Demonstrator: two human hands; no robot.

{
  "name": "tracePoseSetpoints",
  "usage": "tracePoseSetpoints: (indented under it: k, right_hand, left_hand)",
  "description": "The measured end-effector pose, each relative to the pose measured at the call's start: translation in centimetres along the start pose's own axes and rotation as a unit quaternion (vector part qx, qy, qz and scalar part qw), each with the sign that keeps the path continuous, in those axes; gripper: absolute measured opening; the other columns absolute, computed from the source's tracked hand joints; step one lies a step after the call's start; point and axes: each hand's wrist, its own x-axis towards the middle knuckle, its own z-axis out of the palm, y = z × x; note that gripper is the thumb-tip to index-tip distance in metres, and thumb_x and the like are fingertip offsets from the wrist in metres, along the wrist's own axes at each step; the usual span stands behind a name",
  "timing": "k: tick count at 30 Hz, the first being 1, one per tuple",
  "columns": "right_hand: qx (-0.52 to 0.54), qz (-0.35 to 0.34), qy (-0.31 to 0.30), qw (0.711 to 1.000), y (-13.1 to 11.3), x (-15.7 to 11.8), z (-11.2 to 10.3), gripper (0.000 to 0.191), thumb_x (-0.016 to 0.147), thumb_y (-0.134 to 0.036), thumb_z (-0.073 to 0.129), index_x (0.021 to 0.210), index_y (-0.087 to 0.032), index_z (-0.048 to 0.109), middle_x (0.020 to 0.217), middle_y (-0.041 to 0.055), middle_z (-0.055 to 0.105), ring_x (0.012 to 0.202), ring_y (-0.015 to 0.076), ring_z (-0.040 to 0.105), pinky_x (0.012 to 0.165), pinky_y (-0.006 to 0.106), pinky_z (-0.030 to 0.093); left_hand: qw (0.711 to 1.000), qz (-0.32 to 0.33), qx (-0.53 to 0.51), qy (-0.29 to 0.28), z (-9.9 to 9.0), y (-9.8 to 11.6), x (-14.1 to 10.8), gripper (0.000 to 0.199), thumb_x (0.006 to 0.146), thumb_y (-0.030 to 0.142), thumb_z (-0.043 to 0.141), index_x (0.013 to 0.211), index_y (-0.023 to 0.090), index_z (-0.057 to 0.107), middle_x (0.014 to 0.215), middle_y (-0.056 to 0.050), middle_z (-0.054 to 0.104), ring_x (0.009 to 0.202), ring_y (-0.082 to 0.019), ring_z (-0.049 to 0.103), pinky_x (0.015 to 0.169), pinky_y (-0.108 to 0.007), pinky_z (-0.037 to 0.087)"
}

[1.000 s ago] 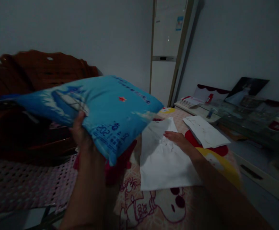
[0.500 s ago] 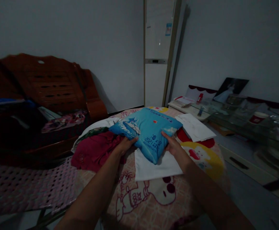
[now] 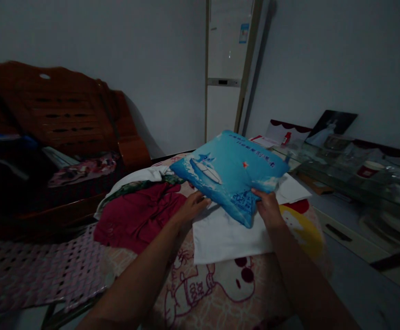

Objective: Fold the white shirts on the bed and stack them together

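A blue cushion printed with a cartoon figure on a white board, a small red star and dark writing is raised at a tilt over the table. My right hand grips its near right edge, thumb on top and fingers beneath. At the near left edge is my left hand, its fingers loosely apart and close under the rim; whether they touch it is hard to tell. Below the cushion lies a folded white cloth. A crumpled magenta garment rests left of my left hand.
A patterned cover drapes the round table. Another white folded item lies at its right. To the left stand a wooden bench and a woven seat; a glass-topped cabinet with a paper cup runs along the right.
The cushion has been lifted off the cloths and shifted to the right, its far side raised. My right hand moved right with it, while my left hand's hold has loosened at the edge.
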Motion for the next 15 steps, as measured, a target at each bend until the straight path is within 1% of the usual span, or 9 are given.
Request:
tracePoseSetpoints:
  k: [2, 4, 5, 7, 10, 12, 15]
  right_hand:
    - [-0.005, -0.067, 0.024, 0.997, -1.6, 0.8, -1.5, 0.046, 0.048, -0.011, 0.076, 0.093, -0.020, 0.069, 0.089, 0.0015, 0.075, 0.091, 0.0248, 0.070, 0.090, 0.045, 0.056]
    - [-0.036, -0.129, 0.034, 0.990, -2.9, 1.5, -3.6, 0.038, 0.055, -0.014, 0.072, 0.092, -0.019, 0.071, 0.092, 0.0040, 0.074, 0.096, 0.0258, 0.069, 0.094, 0.048, 0.053]
    - [-0.038, -0.142, 0.042, 0.988, -3.5, 1.8, -4.7, 0.035, 0.058, -0.016, 0.069, 0.093, -0.020, 0.071, 0.095, 0.0046, 0.074, 0.100, 0.0258, 0.068, 0.097, 0.049, 0.051]
    - [-0.031, -0.152, 0.058, 0.986, -4.3, 2.4, -6.8, 0.036, 0.059, -0.015, 0.065, 0.095, -0.020, 0.071, 0.101, 0.0049, 0.073, 0.106, 0.0248, 0.066, 0.103, 0.049, 0.048]
    - [0.030, -0.120, 0.116, 0.986, -4.8, 3.2, -9.4, 0.036, 0.060, -0.012, 0.057, 0.092, -0.020, 0.071, 0.102, 0.0045, 0.072, 0.105, 0.0231, 0.066, 0.106, 0.047, 0.045]
    - [0.058, -0.109, 0.142, 0.982, -5.1, 3.6, -10.7, 0.035, 0.063, -0.014, 0.053, 0.093, -0.020, 0.071, 0.104, 0.0046, 0.072, 0.106, 0.0222, 0.065, 0.106, 0.047, 0.045]
    - [0.052, -0.136, 0.151, 0.978, -5.8, 4.2, -12.3, 0.036, 0.070, -0.020, 0.049, 0.099, -0.020, 0.070, 0.109, 0.0053, 0.070, 0.110, 0.0220, 0.064, 0.104, 0.049, 0.046]
  left_hand:
    - [0.999, 0.007, 0.029, -0.018, 0.0, -0.4, 0.2, 0.058, 0.076, 0.058, 0.070, 0.118, 0.018, 0.067, 0.127, -0.012, 0.065, 0.118, -0.030, 0.059, 0.105, -0.047, 0.046]
    - [0.998, 0.002, 0.056, -0.009, -0.1, -1.0, 0.3, 0.057, 0.076, 0.057, 0.071, 0.117, 0.017, 0.069, 0.125, -0.014, 0.065, 0.114, -0.030, 0.061, 0.102, -0.046, 0.047]
    - [0.998, -0.001, 0.066, -0.006, -0.2, -1.3, 0.3, 0.056, 0.076, 0.056, 0.071, 0.116, 0.017, 0.069, 0.123, -0.015, 0.066, 0.112, -0.030, 0.062, 0.100, -0.046, 0.048]
    - [0.996, -0.006, 0.086, -0.009, -0.4, -1.8, 0.3, 0.054, 0.077, 0.055, 0.070, 0.114, 0.016, 0.070, 0.117, -0.015, 0.068, 0.106, -0.030, 0.064, 0.096, -0.045, 0.050]
    - [0.993, -0.006, 0.115, -0.016, -0.4, -2.0, 0.2, 0.050, 0.077, 0.054, 0.069, 0.109, 0.016, 0.072, 0.110, -0.014, 0.071, 0.100, -0.027, 0.066, 0.092, -0.043, 0.052]
    - [0.990, 0.005, 0.137, -0.022, -0.4, -1.9, 0.1, 0.047, 0.076, 0.054, 0.069, 0.106, 0.017, 0.072, 0.110, -0.013, 0.071, 0.100, -0.026, 0.065, 0.094, -0.041, 0.051]
    - [0.984, 0.018, 0.175, -0.039, -0.4, -1.6, -0.1, 0.045, 0.076, 0.054, 0.069, 0.104, 0.018, 0.072, 0.112, -0.012, 0.071, 0.102, -0.024, 0.065, 0.096, -0.038, 0.049]
